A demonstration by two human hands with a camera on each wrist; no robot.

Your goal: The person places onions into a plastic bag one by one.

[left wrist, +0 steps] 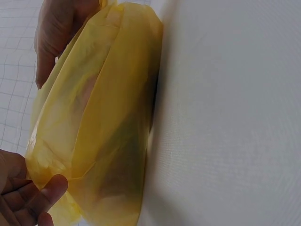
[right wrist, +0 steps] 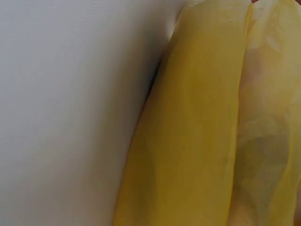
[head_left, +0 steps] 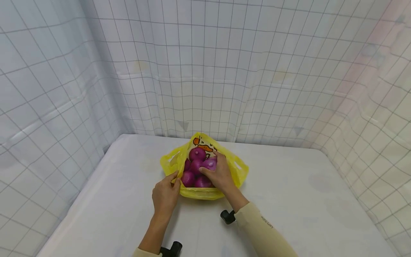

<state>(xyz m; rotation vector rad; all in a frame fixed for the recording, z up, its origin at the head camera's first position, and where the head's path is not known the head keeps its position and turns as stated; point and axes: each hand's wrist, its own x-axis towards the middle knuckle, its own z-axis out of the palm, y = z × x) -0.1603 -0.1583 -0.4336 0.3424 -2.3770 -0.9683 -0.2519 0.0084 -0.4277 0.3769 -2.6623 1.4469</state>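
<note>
A yellow plastic bag (head_left: 202, 193) with a cartoon duck print lies on the table, its mouth facing me and several purple onions (head_left: 188, 178) inside. My left hand (head_left: 165, 194) pinches the left edge of the opening between thumb and fingers; the left wrist view also has these fingers (left wrist: 51, 190) at the thin plastic. Reaching into the mouth from the right, my right hand (head_left: 221, 173) grips a paler, shiny onion (head_left: 210, 164), thumb on its near side and fingers beyond. In the right wrist view the bag's side (right wrist: 197, 122) hides nearly all of that hand.
The table (head_left: 112, 200) has a white cover. White grid-patterned curtains (head_left: 205, 71) enclose it at the back and both sides. Bag handles (head_left: 243, 167) spread out to left and right. A black wrist device (head_left: 228, 216) sits at each forearm.
</note>
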